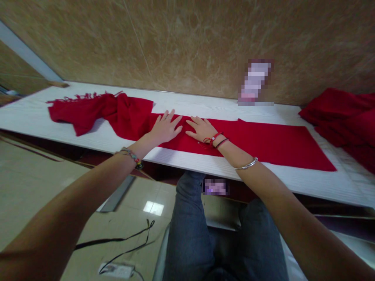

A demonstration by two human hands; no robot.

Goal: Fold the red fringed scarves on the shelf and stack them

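Note:
A long red cloth (263, 142) lies across the white table, smooth and flat on the right side and bunched on the left, where fringe shows along its far edge. My left hand (166, 128) rests flat on the cloth near its middle, fingers spread, beside the bunched part. Just to the right, my right hand (201, 129) also lies palm down on the flat red fabric with its fingers apart. The two hands do not touch, and neither grips the cloth.
More red fabric (345, 121) is heaped at the table's right end. A blurred-out item (254, 82) stands against the marbled wall behind the white table (211, 105). Below are my legs, a black cord and a power strip (116, 270) on the floor.

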